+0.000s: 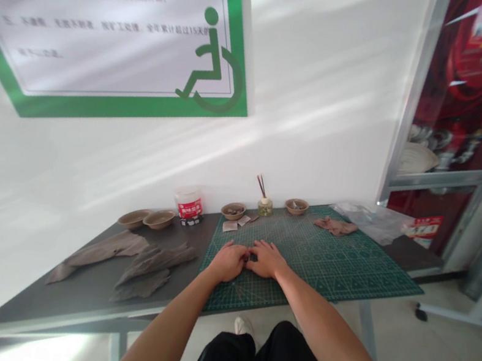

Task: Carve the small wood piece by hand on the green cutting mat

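Observation:
My left hand (230, 262) rests on the green cutting mat (324, 263) with its fingers curled inward. My right hand (268, 260) meets it from the other side, its fingers bent and close to the left fingertips. Between the two hands shows a small dark thing (252, 258), mostly hidden by the fingers and too small to name. Just beyond the hands lie small pale squares (230, 226). Behind these stands a brown bowl (233, 211) with small pieces in it.
A glass bottle with sticks (265, 206), another bowl (296, 207), a crumpled brown cloth (335, 226) and clear plastic (371, 219) lie farther back. On the left are grey-brown cloths (146, 266), two bowls (159, 219) and a red-labelled tub (188, 205). A wall (307, 124) stands behind.

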Demonstrator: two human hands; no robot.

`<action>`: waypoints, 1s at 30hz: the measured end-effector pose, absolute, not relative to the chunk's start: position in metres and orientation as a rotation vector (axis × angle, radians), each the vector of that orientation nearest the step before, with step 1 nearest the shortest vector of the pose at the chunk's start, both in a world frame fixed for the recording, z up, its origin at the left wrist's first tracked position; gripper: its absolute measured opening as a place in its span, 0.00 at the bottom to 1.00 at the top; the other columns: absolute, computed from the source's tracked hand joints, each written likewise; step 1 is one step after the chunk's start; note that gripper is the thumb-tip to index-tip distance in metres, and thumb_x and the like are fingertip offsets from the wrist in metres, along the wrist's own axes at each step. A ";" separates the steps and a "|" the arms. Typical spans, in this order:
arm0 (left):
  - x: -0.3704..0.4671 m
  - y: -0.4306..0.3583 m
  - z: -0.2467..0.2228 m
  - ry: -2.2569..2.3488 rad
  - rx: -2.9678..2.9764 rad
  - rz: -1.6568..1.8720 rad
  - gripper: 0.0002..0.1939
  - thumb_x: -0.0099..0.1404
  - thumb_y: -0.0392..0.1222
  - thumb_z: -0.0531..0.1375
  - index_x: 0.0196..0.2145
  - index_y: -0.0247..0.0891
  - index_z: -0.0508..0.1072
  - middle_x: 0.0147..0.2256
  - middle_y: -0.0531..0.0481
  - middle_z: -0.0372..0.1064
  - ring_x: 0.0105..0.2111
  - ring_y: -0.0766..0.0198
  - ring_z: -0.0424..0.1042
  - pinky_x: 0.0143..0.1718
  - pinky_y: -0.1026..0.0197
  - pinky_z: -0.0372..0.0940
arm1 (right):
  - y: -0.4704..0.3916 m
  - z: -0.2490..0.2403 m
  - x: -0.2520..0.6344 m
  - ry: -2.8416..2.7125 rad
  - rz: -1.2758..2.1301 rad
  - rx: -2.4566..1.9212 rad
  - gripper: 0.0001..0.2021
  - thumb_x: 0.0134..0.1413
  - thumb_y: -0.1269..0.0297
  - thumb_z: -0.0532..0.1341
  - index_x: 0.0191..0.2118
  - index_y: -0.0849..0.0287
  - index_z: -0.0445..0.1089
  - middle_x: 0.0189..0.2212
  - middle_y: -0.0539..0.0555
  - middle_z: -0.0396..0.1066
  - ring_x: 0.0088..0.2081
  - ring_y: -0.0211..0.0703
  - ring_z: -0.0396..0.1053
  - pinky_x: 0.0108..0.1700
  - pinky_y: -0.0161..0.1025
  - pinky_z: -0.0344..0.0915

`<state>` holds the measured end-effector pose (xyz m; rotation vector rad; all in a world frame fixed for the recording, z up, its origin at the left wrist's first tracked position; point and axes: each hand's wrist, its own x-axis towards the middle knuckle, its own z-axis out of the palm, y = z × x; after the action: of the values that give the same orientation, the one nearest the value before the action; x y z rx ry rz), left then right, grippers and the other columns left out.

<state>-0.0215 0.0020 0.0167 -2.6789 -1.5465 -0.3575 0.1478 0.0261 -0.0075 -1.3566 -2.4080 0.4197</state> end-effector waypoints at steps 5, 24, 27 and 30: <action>-0.033 -0.001 0.019 -1.543 -2.613 -0.343 0.12 0.59 0.34 0.50 0.36 0.44 0.70 0.38 0.53 0.72 0.44 0.63 0.68 0.61 0.50 0.39 | 0.028 -0.009 0.148 -2.405 0.408 -1.353 0.31 0.49 0.44 0.54 0.58 0.52 0.59 0.63 0.55 0.46 0.63 0.53 0.41 0.61 0.53 0.35; -0.034 0.000 0.020 -1.632 -2.619 -0.261 0.11 0.60 0.35 0.50 0.38 0.43 0.70 0.40 0.53 0.72 0.44 0.64 0.67 0.60 0.52 0.43 | 0.029 -0.010 0.146 -2.404 0.413 -1.349 0.32 0.48 0.42 0.54 0.58 0.51 0.59 0.63 0.55 0.47 0.63 0.53 0.41 0.61 0.53 0.35; -0.033 0.001 0.018 -1.667 -2.503 -0.286 0.10 0.61 0.35 0.50 0.36 0.42 0.69 0.39 0.52 0.72 0.44 0.63 0.67 0.61 0.50 0.39 | 0.029 -0.011 0.146 -2.400 0.404 -1.339 0.33 0.49 0.39 0.52 0.58 0.51 0.59 0.63 0.55 0.47 0.63 0.54 0.41 0.61 0.53 0.34; -0.027 0.005 0.013 -1.729 -2.414 -0.344 0.11 0.62 0.35 0.48 0.36 0.42 0.69 0.40 0.51 0.71 0.44 0.62 0.67 0.61 0.48 0.39 | 0.030 -0.011 0.147 -2.411 0.406 -1.339 0.34 0.47 0.39 0.53 0.58 0.51 0.59 0.63 0.55 0.46 0.63 0.54 0.41 0.61 0.53 0.35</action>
<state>-0.0270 0.0049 0.0132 -2.4141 -1.7292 -0.3442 0.1466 0.0296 -0.0106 -1.3387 -2.4114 0.4062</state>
